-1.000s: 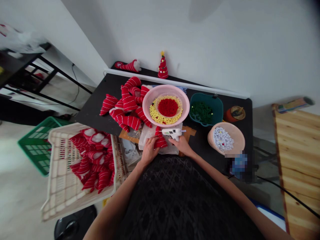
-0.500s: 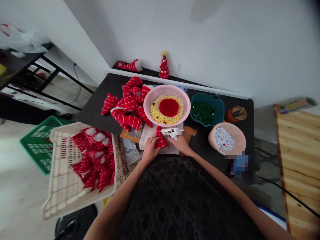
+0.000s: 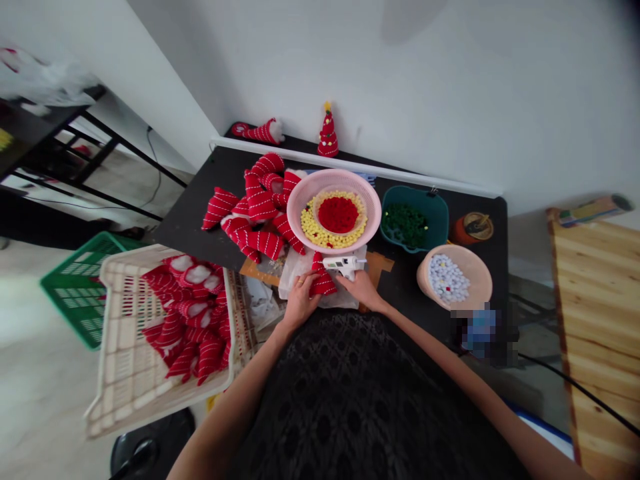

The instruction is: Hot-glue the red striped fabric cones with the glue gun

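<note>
The person's left forearm (image 3: 240,393) and right forearm (image 3: 440,360) are angling inward from the lower edge of the view. The left hand (image 3: 300,303) is curling its fingers (image 3: 305,283) forward, while the right hand (image 3: 363,290) is lying lower, slanting inward, with its wrist bent slightly.

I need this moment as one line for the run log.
left hand: touching red striped fabric cone | right hand: holding white hot glue gun

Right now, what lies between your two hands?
The head view shows a red striped fabric cone between the left hand and right hand, with a white glue gun beside it.
</note>
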{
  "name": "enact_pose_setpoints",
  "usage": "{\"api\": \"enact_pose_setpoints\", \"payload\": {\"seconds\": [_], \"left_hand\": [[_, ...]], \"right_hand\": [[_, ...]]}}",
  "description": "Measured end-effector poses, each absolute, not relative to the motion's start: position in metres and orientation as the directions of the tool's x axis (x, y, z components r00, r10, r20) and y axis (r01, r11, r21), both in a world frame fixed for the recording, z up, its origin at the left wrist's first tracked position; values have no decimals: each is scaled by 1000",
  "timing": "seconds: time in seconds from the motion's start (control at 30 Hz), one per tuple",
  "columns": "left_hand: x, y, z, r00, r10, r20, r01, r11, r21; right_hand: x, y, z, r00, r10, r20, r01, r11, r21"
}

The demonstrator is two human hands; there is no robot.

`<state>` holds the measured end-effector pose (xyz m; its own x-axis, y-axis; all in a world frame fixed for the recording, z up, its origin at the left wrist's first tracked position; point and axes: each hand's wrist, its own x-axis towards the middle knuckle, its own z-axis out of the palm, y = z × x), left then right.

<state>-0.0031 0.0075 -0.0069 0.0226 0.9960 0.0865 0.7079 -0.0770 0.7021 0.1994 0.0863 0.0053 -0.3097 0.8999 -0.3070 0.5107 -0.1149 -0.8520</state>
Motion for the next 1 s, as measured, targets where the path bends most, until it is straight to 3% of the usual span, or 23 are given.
{"api": "enact_pose_setpoints", "payload": {"seconds": [0.67,1.0], "left_hand": [[-2,8,-6,9,997,81,683,-65,727],[-5,4,-3,7,999,53,611,-46,791]], "right_hand": [[202,83,3,-289,908,-302,535,-109,-838],[207,79,11,-305,915,-265,374,-141,-917]]}}
